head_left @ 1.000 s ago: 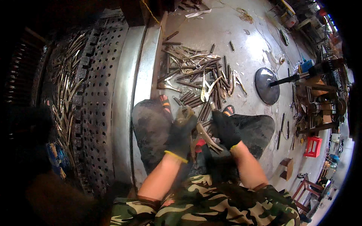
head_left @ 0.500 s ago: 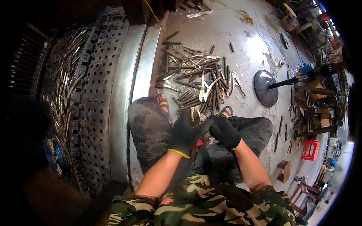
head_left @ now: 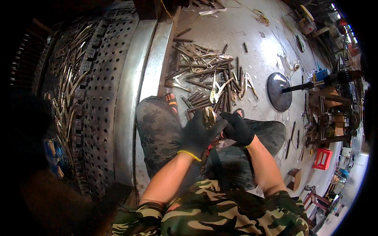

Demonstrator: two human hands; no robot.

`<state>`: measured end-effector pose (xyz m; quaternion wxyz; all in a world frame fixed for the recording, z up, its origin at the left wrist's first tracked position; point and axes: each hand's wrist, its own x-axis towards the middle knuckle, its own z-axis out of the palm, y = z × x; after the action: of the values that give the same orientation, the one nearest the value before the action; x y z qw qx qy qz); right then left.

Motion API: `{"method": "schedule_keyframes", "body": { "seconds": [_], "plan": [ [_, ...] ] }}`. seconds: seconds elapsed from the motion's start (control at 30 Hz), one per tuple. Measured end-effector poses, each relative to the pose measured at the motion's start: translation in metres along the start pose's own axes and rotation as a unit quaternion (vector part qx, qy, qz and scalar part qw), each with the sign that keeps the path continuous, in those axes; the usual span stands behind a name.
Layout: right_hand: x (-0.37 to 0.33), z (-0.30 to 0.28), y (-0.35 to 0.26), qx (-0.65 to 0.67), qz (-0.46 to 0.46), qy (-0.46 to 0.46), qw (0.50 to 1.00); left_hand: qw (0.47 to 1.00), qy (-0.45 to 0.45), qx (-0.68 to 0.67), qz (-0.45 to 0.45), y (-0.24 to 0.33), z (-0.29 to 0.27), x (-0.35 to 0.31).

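My left hand [head_left: 197, 133], in a black glove with a yellow cuff, is closed round a shiny metal piece [head_left: 210, 115] between my knees. Most of that piece is hidden by the glove, so its kind does not show. Close beside it, my right hand [head_left: 237, 129], also gloved in black, has its fingers curled inward; whatever they grip is covered. Just beyond both hands, pliers [head_left: 214, 93] with spread handles lie on a heap of dark metal rods [head_left: 201, 74]. A second pair of pliers [head_left: 249, 83] lies at the heap's right side.
A steel beam [head_left: 155, 59] and a perforated metal plate [head_left: 104, 78] run along my left, with metal strips [head_left: 65, 94] beyond. Right of the heap stands a round black base [head_left: 278, 92] with a pole. Farther right are a red crate [head_left: 323, 159] and cluttered benches.
My hands have shifted slightly right, and the metal piece has turned within the left glove. The whole view has moved a little; the heap lies as before.
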<state>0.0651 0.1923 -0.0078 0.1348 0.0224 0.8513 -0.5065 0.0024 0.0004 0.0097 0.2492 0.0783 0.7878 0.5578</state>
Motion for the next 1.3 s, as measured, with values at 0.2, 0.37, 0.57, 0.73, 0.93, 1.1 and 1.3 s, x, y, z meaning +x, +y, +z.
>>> {"method": "schedule_keyframes", "body": {
  "seconds": [0.2, 0.37, 0.57, 0.73, 0.93, 1.1, 1.3],
  "plan": [
    [0.009, -0.005, -0.007, -0.022, -0.085, -0.004, 0.996, 0.998, -0.015, -0.056, 0.018, -0.002, 0.001, 0.001],
    [0.009, -0.010, -0.020, -0.007, -0.051, -0.031, 0.998, 0.999, -0.028, -0.042, 0.014, 0.004, -0.004, -0.001],
    [-0.002, -0.008, -0.016, 0.014, 0.029, -0.065, 0.997, 0.999, -0.028, -0.032, 0.020, -0.006, 0.002, 0.000],
    [-0.015, 0.011, -0.007, -0.011, -0.033, -0.004, 0.999, 1.000, -0.018, 0.002, -0.004, 0.003, -0.002, -0.005],
    [-0.022, 0.029, -0.014, -0.225, -0.173, 0.098, 0.954, 0.997, 0.034, 0.060, 0.045, -0.011, 0.009, -0.003],
    [-0.019, 0.011, -0.005, -0.152, -0.081, 0.055, 0.983, 0.998, -0.037, -0.040, 0.013, -0.008, 0.004, 0.002],
    [0.000, -0.015, -0.030, -0.181, -0.109, -0.018, 0.977, 0.994, -0.041, -0.087, 0.047, -0.022, 0.007, 0.002]
  ]
}}
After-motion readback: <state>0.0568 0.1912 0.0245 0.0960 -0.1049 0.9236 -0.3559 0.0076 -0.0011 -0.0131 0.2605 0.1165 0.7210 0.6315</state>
